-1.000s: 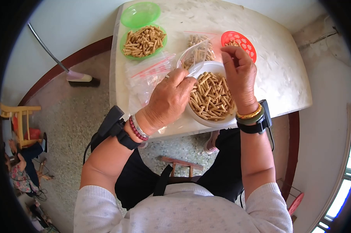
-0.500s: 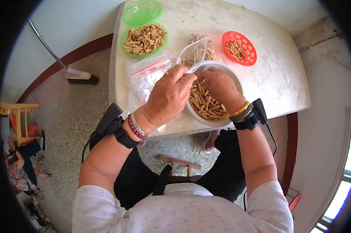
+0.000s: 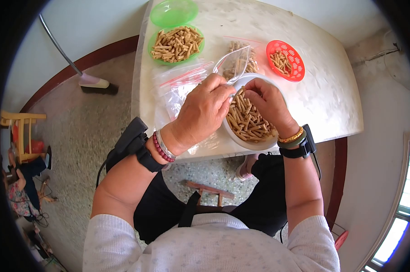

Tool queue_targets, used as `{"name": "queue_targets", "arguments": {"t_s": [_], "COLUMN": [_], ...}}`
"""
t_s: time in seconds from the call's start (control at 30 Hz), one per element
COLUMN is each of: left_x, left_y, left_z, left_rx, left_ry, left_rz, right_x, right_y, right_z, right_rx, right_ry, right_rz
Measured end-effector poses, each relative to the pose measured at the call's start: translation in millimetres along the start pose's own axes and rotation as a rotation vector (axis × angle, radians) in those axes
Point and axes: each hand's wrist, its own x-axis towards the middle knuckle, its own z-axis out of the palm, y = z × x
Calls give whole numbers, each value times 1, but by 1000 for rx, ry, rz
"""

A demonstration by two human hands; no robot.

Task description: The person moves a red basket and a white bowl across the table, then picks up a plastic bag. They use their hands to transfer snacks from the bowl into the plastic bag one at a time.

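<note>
My left hand (image 3: 204,111) is closed, pinching the edge of a clear plastic bag (image 3: 238,63) that stands up above the bowl's far left rim. Below my right hand is a white bowl (image 3: 242,142) holding many short, tan, stick-like pieces (image 3: 248,121). My right hand (image 3: 272,105) hangs over the bowl with its fingers curled together, close to the left hand. Whatever its fingertips grip is hidden. Behind the held bag lies a zip bag (image 3: 254,56) with similar pieces inside.
A red perforated basket (image 3: 297,72) with some pieces stands at the right. On the left are a green plate (image 3: 151,49) heaped with pieces and another green plate (image 3: 174,12). Flat zip bags (image 3: 174,103) lie nearby. A broom (image 3: 96,84), a wooden chair (image 3: 23,116) and a seated person (image 3: 21,195) are farther left.
My right hand has risen from the pieces in the bowl, and its fingertips now show more. The left hand still pinches the bag. The view has shifted slightly.
</note>
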Motion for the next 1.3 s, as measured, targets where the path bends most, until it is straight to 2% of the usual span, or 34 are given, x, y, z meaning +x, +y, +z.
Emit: {"name": "queue_targets", "arguments": {"t_s": [0.33,0.63,0.9,0.97,1.03,1.13,1.3], "left_x": [1,0,-1,-1,-1,-2,-1], "left_y": [-2,-4,-10,-12,-12,-11,-10], "left_z": [4,7,8,7,8,8,6], "left_rx": [-88,-155,-181,-220,-218,-216,-207], "left_ry": [-8,-33,50,54,56,65,49], "left_rz": [-89,-138,-115,-172,-157,-144,-160], "right_x": [-19,-21,-23,-24,-24,-24,-25], "right_y": [-29,-35,-33,-26,-22,-20,-21], "right_z": [7,7,4,3,3,5,6], "right_rx": [99,15,40,54,168,225,320], "right_ry": [9,38,71,80,103,135,149], "right_rz": [-174,-276,-203,-179,-119,-168,-138]}}
